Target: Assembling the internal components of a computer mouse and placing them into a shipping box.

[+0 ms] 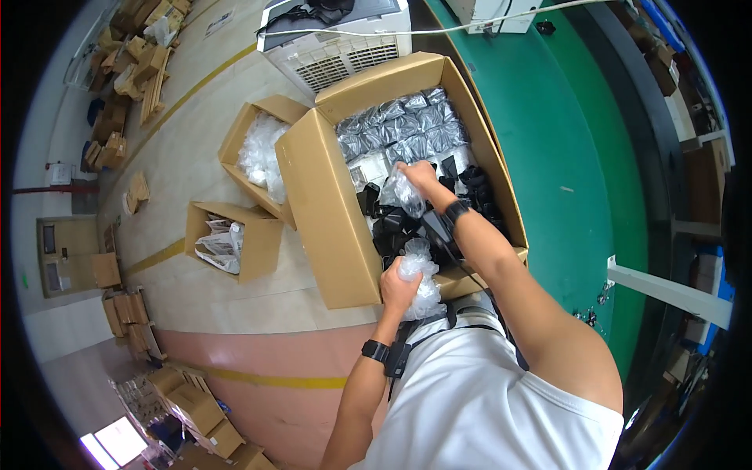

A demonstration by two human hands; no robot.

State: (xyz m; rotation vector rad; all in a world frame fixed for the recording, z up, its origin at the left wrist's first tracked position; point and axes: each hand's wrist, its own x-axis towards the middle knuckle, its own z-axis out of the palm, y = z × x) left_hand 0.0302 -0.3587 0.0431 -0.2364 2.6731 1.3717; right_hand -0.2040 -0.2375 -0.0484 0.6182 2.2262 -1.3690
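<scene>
A large open cardboard box (333, 227) stands right in front of me, its left flap folded outward. Rows of items in silvery-clear plastic wrapping (403, 125) fill its far half, and loose black items (395, 227) lie in the near half. Over the near edge, my left hand (399, 288) is closed on a bunch of crumpled clear plastic bags (423, 291). Farther in, my right hand (421, 178) grips another clear plastic bag (404, 196) above the black items. Whether that bag has anything inside, I cannot tell.
To the left stand a smaller box of clear plastic bags (265, 153) and another box with white bags and papers (221, 243). A grey-white ventilated machine (345, 63) stands beyond the big box. Green flooring (548, 172) lies on the right, near a white metal beam (666, 294).
</scene>
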